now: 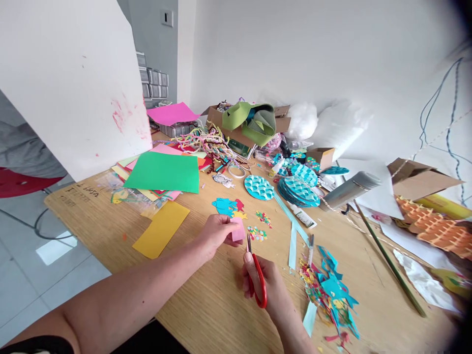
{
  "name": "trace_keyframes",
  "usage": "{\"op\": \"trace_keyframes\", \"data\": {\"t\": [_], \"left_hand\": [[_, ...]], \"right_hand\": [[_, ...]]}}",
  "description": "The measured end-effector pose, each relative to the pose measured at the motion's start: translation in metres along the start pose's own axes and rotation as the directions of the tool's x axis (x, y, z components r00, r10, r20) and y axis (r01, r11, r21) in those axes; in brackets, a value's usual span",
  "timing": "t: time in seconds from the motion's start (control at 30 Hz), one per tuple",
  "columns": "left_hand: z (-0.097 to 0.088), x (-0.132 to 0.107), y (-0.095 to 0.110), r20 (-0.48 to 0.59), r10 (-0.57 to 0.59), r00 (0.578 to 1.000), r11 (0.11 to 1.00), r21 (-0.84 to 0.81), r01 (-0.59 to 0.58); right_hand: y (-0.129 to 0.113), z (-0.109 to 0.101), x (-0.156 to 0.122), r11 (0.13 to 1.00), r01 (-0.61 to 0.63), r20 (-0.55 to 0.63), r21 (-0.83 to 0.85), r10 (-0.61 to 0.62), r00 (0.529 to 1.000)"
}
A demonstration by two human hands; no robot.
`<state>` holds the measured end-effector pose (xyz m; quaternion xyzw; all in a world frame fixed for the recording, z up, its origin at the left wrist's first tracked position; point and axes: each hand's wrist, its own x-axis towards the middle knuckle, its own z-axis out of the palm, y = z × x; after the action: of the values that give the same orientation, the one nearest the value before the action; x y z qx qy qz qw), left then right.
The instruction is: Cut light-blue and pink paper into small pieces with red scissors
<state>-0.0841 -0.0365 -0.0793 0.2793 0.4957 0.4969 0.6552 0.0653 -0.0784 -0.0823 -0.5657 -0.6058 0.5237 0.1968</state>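
Between the thumb and fingers of my left hand (pixel 217 231) is a small piece of pink paper (pixel 238 230). My right hand (pixel 271 280) grips a pair of red-handled scissors (pixel 262 290), whose blades point up and away, close to the pink paper's right edge. Just beyond my left hand lie a blue fish-shaped cutout (pixel 224 205), a red cutout (pixel 239 204) and a yellow one (pixel 240 215). Small coloured paper dots (pixel 257 233) sit to the right of the pink paper, with another little heap of bits (pixel 263 219) behind them.
At left are a yellow sheet (pixel 162 228) and a green sheet (pixel 164 172) on a paper stack. Paper scraps (pixel 339 295) lie at right, near a glue bottle (pixel 303 216) and a long stick (pixel 391 260). Blue scaled discs (pixel 259 188), pipe cleaners (pixel 206 140) and boxes fill the back.
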Motion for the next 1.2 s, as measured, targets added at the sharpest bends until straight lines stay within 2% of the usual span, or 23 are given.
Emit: {"op": "trace_keyframes", "data": {"t": [0.57, 0.7, 0.97, 1.2], "left_hand": [[-0.0014, 0.0027, -0.0015, 0.004, -0.031, 1.0, 0.997, -0.073, 0.031], [-0.0028, 0.0033, -0.0015, -0.009, -0.026, 1.0, 0.995, -0.098, 0.025], [0.0006, -0.0002, -0.0029, 0.045, -0.057, 0.997, 0.996, -0.069, 0.06], [0.0006, -0.0012, -0.003, 0.044, -0.029, 0.999, 0.996, -0.078, 0.032]], "right_hand": [[0.0065, 0.0003, 0.0032, 0.993, -0.009, -0.004, -0.12, 0.009, 1.0], [0.0078, -0.0005, 0.0036, 0.993, -0.015, 0.004, -0.12, 0.016, 1.0], [0.0053, -0.0002, 0.0027, 0.991, 0.001, 0.002, -0.13, -0.001, 1.0], [0.0031, -0.0011, 0.0009, 0.992, -0.029, -0.008, -0.126, 0.028, 1.0]]}}
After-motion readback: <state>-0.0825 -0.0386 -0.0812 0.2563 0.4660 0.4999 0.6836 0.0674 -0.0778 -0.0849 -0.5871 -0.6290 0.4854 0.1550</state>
